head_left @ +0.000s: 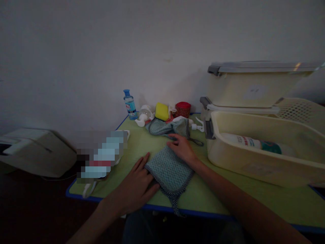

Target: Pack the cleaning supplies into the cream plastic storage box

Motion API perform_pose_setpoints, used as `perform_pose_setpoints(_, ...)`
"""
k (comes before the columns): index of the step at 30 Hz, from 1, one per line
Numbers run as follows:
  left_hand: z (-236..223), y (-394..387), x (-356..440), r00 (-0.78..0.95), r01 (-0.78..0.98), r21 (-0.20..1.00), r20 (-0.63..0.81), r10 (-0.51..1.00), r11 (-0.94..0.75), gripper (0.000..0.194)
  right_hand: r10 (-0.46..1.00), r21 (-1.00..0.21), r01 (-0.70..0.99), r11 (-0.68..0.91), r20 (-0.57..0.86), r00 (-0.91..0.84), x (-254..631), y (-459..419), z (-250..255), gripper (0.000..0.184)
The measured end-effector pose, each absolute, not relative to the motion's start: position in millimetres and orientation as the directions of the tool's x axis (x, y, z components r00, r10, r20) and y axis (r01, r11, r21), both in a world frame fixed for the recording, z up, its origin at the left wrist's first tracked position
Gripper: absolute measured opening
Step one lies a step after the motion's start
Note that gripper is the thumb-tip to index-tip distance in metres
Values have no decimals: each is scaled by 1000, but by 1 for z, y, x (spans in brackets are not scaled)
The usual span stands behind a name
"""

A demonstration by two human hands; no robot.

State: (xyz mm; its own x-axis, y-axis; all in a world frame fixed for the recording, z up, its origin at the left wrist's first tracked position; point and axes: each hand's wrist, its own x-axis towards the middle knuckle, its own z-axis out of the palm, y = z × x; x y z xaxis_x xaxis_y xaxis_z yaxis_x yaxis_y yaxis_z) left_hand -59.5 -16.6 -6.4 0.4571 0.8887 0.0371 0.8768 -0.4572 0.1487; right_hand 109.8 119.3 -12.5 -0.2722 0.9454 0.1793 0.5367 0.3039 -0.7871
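A blue-green textured dishcloth (pixel 170 166) with dark checked edging lies flat before me. Its hanging loop drapes over the table's front edge. My left hand (pixel 137 186) rests against the cloth's left edge, fingers stretched out over the green tabletop. Across the cloth's far right side lies my right hand (pixel 183 149), its fingers extended and apart near the far corner. Just beyond those fingertips is a second, crumpled dishcloth (pixel 162 127) of the same sort, with its loop trailing right.
Behind the cloths stand a blue bottle (pixel 130 105), a clear pump bottle (pixel 145 114), a yellow sponge (pixel 161 112) and a red-lidded container (pixel 182 109). Cream bins (pixel 241 169) fill the right, one holding a white bottle (pixel 254 142). A pixelated device (pixel 106 154) lies left.
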Motion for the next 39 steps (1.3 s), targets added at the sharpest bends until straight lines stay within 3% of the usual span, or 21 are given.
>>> perform_pose_setpoints(7, -1, -33, -80, 547, 822, 140, 75, 833, -552, 43, 934, -781, 527, 335, 200, -297, 110, 119, -13, 25)
perform_pose_setpoints(10, 16, -38, -87, 544, 816, 175, 92, 834, -551, 37, 925, -768, 530, 360, 220, -309, 110, 119, -14, 19)
perform_pose_setpoints(16, 37, -12, -50, 336, 856, 263, 368, 867, -444, 34, 913, -756, 525, 390, 246, -325, 109, 120, -16, 13)
perform_pose_setpoints(20, 21, 17, -14, 336, 894, 199, 294, 895, -401, 40, 914, -748, 537, 390, 244, -324, 109, 120, -17, 13)
perform_pose_setpoints(25, -4, 28, 1, 359, 924, 78, 162, 919, -375, 64, 920, -725, 576, 378, 225, -321, 107, 119, -16, 13)
perform_pose_setpoints(30, -12, 23, -1, 348, 934, 42, 121, 930, -355, 71, 911, -659, 635, 404, 225, -347, 107, 118, -14, 14)
perform_pose_setpoints(39, -13, 22, -1, 349, 928, 100, 110, 931, -360, 85, 839, -344, 765, 545, 237, -491, 105, 106, -3, 18)
